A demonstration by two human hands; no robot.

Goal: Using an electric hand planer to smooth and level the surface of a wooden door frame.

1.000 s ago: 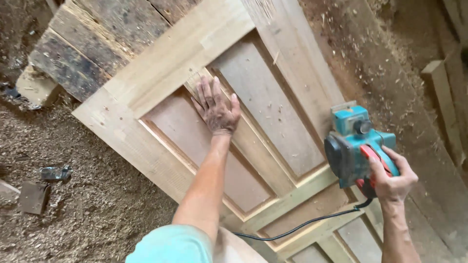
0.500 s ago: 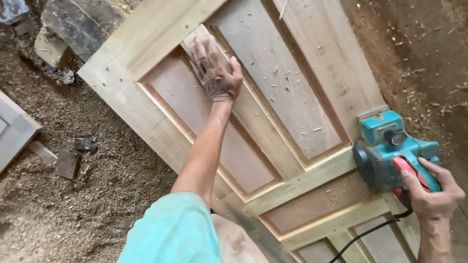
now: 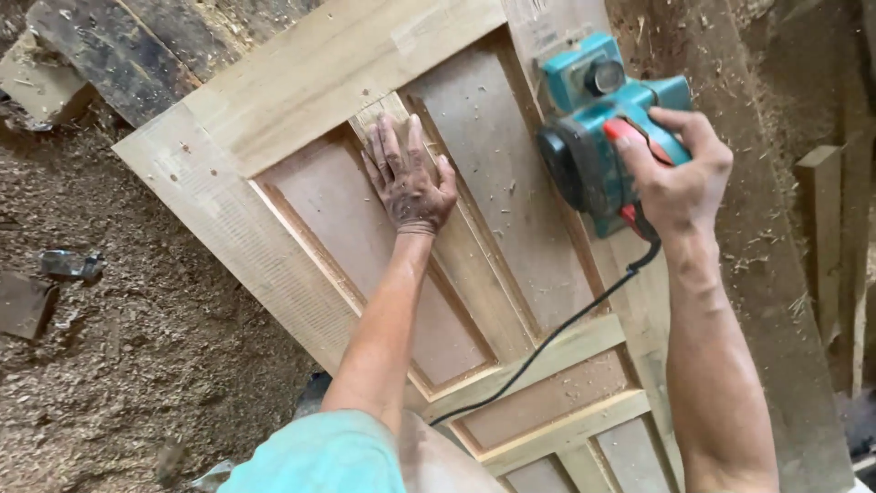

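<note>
While both hands are on the work, the scene reads so:
Door: a pale bare-wood panelled door (image 3: 301,82) lying flat and slanted, with reddish-brown recessed panels, lighter rails, and shavings scattered on it.
Planer: a teal electric planer (image 3: 607,128) with a red trigger, resting on the door's right stile near the top; its black cord (image 3: 547,340) trails across the lower panels.
Right hand (image 3: 680,173): clenched round the planer's handle.
Left hand (image 3: 408,178): released, fingers spread, palm flat on the middle upright.
Floor (image 3: 137,365): covered in sawdust.
</note>
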